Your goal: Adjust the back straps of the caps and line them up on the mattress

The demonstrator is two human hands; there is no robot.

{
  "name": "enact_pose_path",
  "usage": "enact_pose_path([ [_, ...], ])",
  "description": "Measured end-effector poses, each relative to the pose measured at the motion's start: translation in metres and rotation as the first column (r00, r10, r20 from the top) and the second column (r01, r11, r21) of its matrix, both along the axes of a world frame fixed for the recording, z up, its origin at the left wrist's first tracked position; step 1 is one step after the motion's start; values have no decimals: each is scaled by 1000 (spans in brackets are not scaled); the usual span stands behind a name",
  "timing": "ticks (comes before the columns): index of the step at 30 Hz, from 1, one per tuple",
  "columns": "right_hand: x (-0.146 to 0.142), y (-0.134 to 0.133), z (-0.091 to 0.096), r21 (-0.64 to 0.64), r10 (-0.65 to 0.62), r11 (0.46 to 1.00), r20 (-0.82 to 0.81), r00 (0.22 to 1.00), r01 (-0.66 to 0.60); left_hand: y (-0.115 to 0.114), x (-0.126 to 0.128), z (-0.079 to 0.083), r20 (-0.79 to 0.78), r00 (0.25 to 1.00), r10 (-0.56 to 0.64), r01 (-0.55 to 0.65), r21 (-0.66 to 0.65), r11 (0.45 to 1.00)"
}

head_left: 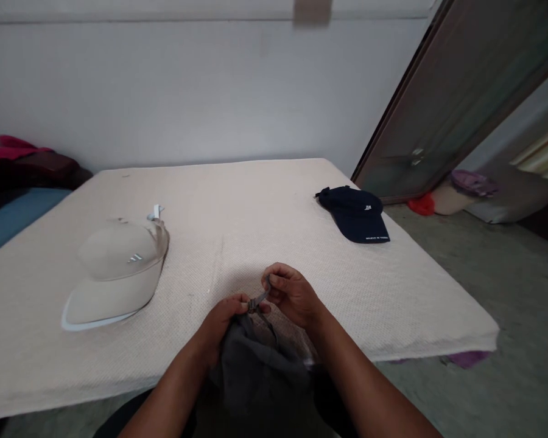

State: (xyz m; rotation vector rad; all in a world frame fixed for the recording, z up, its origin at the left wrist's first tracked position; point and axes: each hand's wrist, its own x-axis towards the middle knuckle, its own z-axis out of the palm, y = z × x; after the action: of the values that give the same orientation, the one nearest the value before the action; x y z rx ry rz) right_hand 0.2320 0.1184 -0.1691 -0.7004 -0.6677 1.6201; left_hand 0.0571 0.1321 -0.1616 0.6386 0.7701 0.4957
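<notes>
A dark grey cap point(260, 371) hangs at the front edge of the bed, close to my body, its lower part lost in shadow. With thumb and fingers my left hand point(223, 316) grips it beside the small metal buckle point(252, 305) of its back strap. My right hand point(292, 292) pinches the strap's loose end point(265, 293) just above and to the right of the buckle. To the left lies a beige cap point(119, 261) with a pale-edged brim and a white tag. A navy cap point(354, 210) with small white lettering rests at the far right.
A cream textured cover point(256, 201) spreads over the bed. Behind it stands a white wall point(187, 91). Dark doors point(438, 115) rise at the right, above the grey floor point(520, 280). Red and dark cloth items point(22, 158) are piled at the far left.
</notes>
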Motion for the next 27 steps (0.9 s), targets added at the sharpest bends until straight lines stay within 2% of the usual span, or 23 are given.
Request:
enact_pose_path([
  [3,1,-1,0,4,-1,1000,47,999,1,-1,0,-3,-20,1000,-24,25,39,999],
  [6,2,-1,-1,-15,52,999,181,982,-50,-2,1,-5,-123,992,24,-7,135,991],
  [9,3,-1,-2,-17,112,993,329,938,-113,-2,2,-7,-200,977,73,-28,220,975],
  [13,4,-2,0,-2,174,980,478,861,-198,-3,3,-9,-245,963,114,-47,265,963],
  [27,6,-1,-5,65,147,965,673,725,-256,-3,8,-10,-375,922,98,26,313,949],
])
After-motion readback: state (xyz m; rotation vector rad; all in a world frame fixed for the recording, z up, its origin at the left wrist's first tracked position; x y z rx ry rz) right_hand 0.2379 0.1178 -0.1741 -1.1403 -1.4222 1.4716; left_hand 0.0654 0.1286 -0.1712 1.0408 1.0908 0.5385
